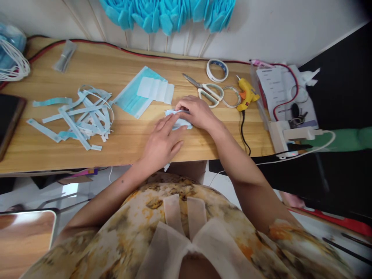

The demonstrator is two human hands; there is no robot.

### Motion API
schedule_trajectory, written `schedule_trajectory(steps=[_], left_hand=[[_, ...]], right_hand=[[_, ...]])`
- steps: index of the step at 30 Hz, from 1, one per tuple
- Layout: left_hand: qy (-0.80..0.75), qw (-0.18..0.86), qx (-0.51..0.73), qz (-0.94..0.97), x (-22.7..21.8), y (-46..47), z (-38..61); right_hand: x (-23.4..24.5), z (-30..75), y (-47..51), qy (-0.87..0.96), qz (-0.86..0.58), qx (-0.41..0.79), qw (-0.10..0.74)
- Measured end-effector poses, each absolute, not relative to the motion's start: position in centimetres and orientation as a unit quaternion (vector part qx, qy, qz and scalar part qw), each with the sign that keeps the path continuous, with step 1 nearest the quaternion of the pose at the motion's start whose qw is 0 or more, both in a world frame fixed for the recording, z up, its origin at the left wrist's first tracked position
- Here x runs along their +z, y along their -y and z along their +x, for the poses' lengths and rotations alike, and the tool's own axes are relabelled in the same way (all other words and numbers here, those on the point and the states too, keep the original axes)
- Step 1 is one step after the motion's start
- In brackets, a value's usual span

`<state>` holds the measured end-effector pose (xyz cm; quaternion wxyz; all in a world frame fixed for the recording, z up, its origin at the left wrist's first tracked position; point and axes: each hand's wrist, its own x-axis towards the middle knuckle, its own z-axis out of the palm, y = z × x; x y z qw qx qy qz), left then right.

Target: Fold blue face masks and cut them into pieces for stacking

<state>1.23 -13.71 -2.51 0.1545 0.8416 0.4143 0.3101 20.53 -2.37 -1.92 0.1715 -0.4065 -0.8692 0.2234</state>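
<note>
A light blue piece of face-mask fabric lies on the wooden table under both hands, partly covered by them. My left hand rests flat on its left part, fingers stretched out and thumb apart. From the right, my right hand bends its fingers over the upper edge and pinches the fabric; its fingertips are partly hidden. Just beyond the hands lies a flat blue face mask, with a pale pleated fabric piece on top of it.
Left of the mask is a heap of cut mask strips. Scissors, a tape roll and a yellow glue gun lie at the right. A power strip sits at the table's right end. Blue fabric flowers stand against the wall.
</note>
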Motion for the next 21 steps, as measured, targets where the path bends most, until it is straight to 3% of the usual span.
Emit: schedule_trajectory(steps=[5, 13, 21], left_hand=[[-0.410, 0.134, 0.243, 0.869, -2.8, 13.8, 1.5], [-0.409, 0.114, 0.246, 0.871, -3.0, 14.1, 1.2], [-0.391, 0.198, 0.324, 0.838, -2.4, 14.5, 0.6]], right_hand=[[-2.1, 20.4, 2.5, 0.862, -0.424, 0.224, 0.166], [0.5, 19.6, 0.6, 0.838, -0.473, 0.209, 0.175], [-1.5, 16.4, -5.1, 0.814, -0.550, 0.124, 0.135]])
